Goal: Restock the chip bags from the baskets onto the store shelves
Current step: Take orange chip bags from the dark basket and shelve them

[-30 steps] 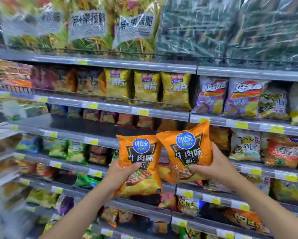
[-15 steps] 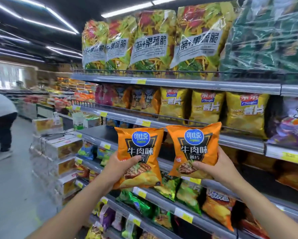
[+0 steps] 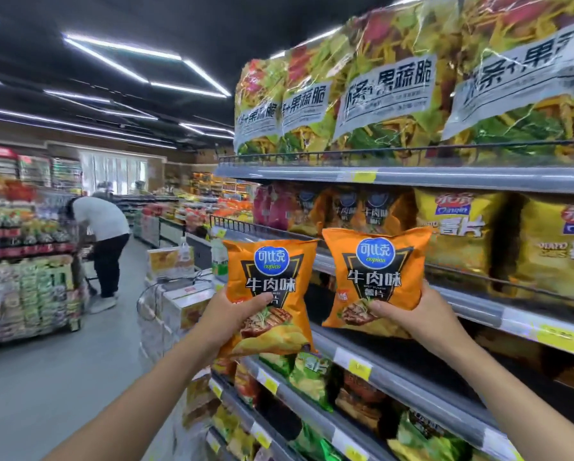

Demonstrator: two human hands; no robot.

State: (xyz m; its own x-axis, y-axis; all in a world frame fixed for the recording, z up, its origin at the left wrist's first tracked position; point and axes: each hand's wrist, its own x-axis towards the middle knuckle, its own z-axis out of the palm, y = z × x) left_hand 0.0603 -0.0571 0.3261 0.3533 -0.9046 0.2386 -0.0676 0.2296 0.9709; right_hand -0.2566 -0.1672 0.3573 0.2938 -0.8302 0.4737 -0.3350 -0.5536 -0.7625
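I hold up two orange chip bags with blue round logos in front of the shelves. My left hand (image 3: 232, 316) grips the left orange bag (image 3: 268, 287) by its lower part, thumb across the front. My right hand (image 3: 408, 314) grips the right orange bag (image 3: 377, 277) at its lower right corner. Both bags are upright, side by side, level with the second shelf (image 3: 471, 304). On that shelf, behind them, stand matching orange bags (image 3: 362, 211) and yellow chip bags (image 3: 458, 234). No basket is in view.
Large vegetable-crisp bags (image 3: 378, 91) fill the top shelf. Green and mixed bags (image 3: 312, 377) sit on lower shelves. A stack of boxed goods (image 3: 179, 294) stands at the shelf end. Down the aisle a person in a white shirt (image 3: 103, 241) bends beside a display rack (image 3: 29, 277).
My view has swung left and upward along the shelves, bringing the aisle and the bending person into sight. Both hands still hold the orange bags, now raised before the second shelf.
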